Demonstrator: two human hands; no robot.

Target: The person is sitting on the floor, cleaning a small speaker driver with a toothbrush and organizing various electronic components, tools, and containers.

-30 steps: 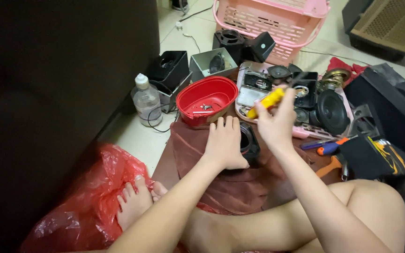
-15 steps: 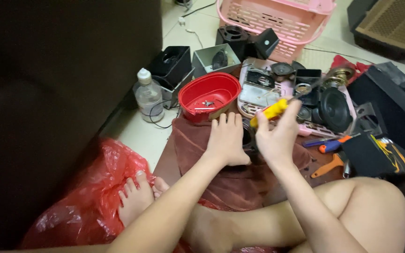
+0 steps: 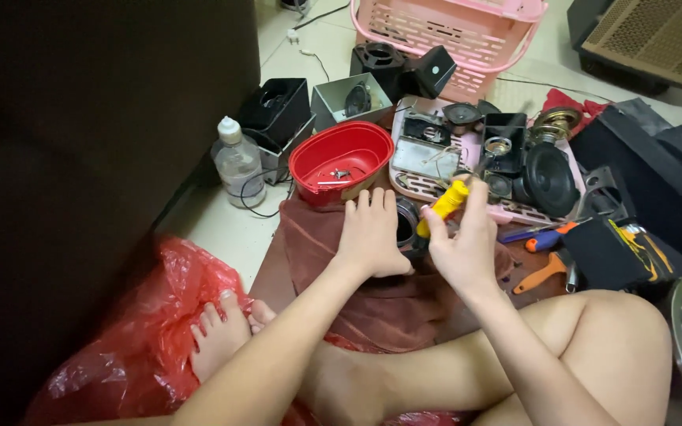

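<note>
I sit on the floor over a brown cloth (image 3: 372,304). My left hand (image 3: 371,233) lies flat, fingers spread, pressing down on a round black speaker part (image 3: 406,225) that rests on the cloth. My right hand (image 3: 463,241) is closed around a yellow-handled screwdriver (image 3: 444,205), its handle sticking up and its tip pointing down at the black part. Most of that part is hidden under my hands.
A red bowl (image 3: 339,162) with small screws stands just beyond my left hand. A plastic bottle (image 3: 238,162), black speaker boxes (image 3: 276,110), a pink basket (image 3: 451,35) and a pink tray (image 3: 436,185) of speaker parts lie behind. Orange-handled tools (image 3: 546,264) and a black speaker cone (image 3: 550,177) are right.
My right hand has lowered the yellow screwdriver a little toward the black part. My left hand stays pressed on it.
</note>
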